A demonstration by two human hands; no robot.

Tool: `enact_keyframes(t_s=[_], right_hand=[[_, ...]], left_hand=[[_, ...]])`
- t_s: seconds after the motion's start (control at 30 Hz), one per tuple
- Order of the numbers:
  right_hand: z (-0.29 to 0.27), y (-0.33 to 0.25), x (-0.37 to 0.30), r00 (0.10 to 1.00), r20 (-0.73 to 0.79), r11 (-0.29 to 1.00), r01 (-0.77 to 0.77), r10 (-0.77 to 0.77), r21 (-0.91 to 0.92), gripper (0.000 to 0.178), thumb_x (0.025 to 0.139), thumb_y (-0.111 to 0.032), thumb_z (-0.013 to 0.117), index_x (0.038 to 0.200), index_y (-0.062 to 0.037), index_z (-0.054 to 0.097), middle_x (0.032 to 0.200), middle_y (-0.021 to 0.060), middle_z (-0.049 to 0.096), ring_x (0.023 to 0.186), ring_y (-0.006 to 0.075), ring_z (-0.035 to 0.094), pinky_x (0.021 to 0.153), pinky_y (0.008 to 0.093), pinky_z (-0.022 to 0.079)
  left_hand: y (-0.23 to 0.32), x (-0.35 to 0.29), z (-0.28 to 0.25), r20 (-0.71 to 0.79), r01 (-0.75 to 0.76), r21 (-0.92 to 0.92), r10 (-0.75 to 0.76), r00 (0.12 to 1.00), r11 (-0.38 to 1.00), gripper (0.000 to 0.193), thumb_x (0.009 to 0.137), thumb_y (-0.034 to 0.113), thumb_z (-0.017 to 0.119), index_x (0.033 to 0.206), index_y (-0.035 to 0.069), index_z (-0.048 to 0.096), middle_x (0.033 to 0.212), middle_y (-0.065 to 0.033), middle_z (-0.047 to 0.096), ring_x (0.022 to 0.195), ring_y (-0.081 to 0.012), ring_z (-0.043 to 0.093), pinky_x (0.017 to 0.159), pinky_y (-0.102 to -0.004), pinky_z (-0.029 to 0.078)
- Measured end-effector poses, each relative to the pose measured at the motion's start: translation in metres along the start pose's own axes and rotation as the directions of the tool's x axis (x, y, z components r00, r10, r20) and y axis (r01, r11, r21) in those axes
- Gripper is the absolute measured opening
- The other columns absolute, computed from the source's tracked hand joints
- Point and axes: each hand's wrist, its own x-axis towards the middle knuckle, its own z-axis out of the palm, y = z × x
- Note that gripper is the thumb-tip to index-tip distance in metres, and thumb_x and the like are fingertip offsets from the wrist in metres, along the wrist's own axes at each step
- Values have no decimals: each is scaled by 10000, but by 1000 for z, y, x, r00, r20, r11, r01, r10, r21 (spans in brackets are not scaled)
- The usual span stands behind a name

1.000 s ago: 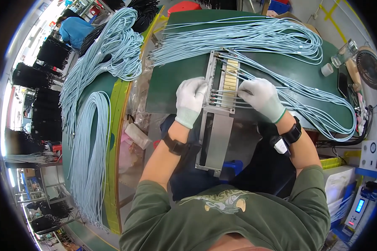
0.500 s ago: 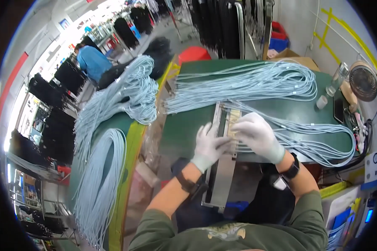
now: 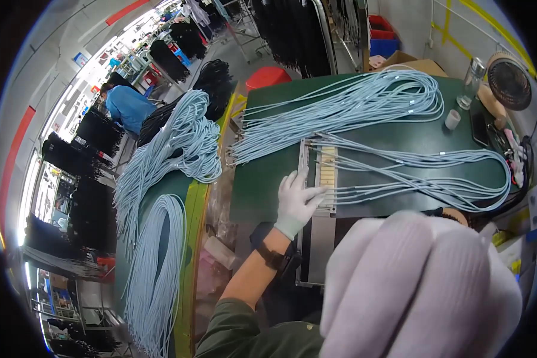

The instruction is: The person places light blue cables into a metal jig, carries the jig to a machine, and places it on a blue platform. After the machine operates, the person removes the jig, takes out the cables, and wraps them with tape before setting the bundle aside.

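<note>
Left hand (image 3: 295,201) lies over the jig (image 3: 327,174) at its near end, fingers loosely spread, apparently to steady it; whether it pinches anything cannot be told. Cables (image 3: 400,161) run rightward from the jig in a loop, ends set side by side in it, presumably for even spacing. Right hand (image 3: 420,286), near-right of the jig, is curled; contents cannot be determined.

The left glove (image 3: 293,200) is white with a pale grey-green cuff (image 3: 289,227); the right glove (image 3: 420,286), white with fine knit lines. Pale blue cables (image 3: 435,189) cross a cream-yellow block (image 3: 327,174) in a silver-grey metal fixture (image 3: 304,156). The surface (image 3: 262,200) is dark green, the sleeve (image 3: 235,325) olive, the wristband (image 3: 272,259) black.
</note>
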Motion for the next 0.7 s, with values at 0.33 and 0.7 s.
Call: enact_keyframes(t_s=[0.33,0.7], right_hand=[[-4,5,22,988,154,999,-15,7,51,108,919,-69,591,829,-88,648,916,56,658,683,149,604,549,238,514],[-31,92,-117,326,-639,233,-945,696,-228,135,916,-107,662,1025,-30,689,939,74,678,875,178,633,793,299,499]], left_hand=[[8,-8,1,-9,41,-15,-41,999,999,226,835,354,721,1042,304,794,1428,-170,528,1304,-415,450,1149,-515,283],[0,12,-1,-20,-34,19,34,999,999,253,796,304,759,1040,245,792,1358,-213,562,1213,-421,508,1067,-491,377]])
